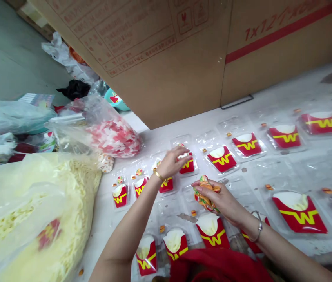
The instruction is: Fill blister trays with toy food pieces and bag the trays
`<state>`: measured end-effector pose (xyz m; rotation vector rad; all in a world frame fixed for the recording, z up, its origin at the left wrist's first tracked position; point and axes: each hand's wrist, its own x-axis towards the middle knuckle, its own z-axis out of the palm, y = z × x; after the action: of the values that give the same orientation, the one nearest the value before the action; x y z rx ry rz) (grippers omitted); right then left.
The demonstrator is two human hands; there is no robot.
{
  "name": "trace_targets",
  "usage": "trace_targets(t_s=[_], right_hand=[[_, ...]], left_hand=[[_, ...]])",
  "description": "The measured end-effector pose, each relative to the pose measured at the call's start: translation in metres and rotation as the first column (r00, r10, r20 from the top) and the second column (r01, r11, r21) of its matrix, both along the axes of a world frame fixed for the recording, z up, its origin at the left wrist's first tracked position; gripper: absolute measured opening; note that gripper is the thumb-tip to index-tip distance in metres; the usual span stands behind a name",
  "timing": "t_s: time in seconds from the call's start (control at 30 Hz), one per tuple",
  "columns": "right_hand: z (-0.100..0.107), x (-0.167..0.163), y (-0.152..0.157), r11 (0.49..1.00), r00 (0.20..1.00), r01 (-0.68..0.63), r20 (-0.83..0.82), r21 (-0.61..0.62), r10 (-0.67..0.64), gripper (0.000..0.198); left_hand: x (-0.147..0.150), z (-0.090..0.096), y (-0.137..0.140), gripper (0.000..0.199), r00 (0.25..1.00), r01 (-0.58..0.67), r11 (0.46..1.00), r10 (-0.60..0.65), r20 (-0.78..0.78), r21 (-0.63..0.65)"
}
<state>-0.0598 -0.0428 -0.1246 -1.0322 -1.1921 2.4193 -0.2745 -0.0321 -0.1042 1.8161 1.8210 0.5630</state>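
Note:
My left hand (pixel 171 162) reaches over a clear plastic blister tray holding a red toy fries box (pixel 187 167) with a yellow W. Its fingers are outstretched and apart, just beside a small round toy pizza (pixel 181 145) in that tray. My right hand (pixel 220 197) is closed round a bunch of colourful toy pizza pieces (pixel 205 194), held above the trays. To the left, trays hold a fries box, a tiny toy burger (pixel 114 185) and a round toy pizza (pixel 139 172). In the right-hand trays I see fries boxes (pixel 221 159) and tiny burgers (pixel 204 150).
A large cardboard box (pixel 183 86) stands along the back of the white table (pixel 104 213). On the left lie a big bag of pale yellow pieces (pixel 77 188) and a clear bag of pink and white pieces (pixel 115 137). A second row of fries boxes (pixel 299 213) runs nearer me.

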Motion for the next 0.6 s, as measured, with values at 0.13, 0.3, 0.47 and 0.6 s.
trace_targets(t_s=[0.13, 0.3, 0.47, 0.6], right_hand=[[0.001, 0.006, 0.005, 0.999, 0.999, 0.026, -0.044, -0.022, -0.027, 0.028], [0.004, 0.020, 0.015, 0.998, 0.997, 0.062, -0.034, -0.020, -0.063, 0.025], [0.005, 0.036, 0.028, 0.989, 0.991, 0.133, -0.015, 0.067, -0.132, 0.024], [0.002, 0.043, 0.034, 0.978, 0.987, 0.158, -0.051, 0.139, -0.152, 0.026]], left_hand=[[0.033, 0.022, -0.005, 0.020, 0.871, 0.226, 0.961, -0.126, 0.475, -0.159], [0.062, 0.026, 0.012, 0.023, 0.795, 0.152, 0.953, 0.038, 0.605, -0.260], [0.083, 0.027, 0.026, 0.016, 0.874, 0.202, 0.962, -0.094, 0.476, -0.182], [0.097, 0.023, 0.028, 0.008, 0.941, 0.117, 0.980, -0.058, 0.332, -0.161]])
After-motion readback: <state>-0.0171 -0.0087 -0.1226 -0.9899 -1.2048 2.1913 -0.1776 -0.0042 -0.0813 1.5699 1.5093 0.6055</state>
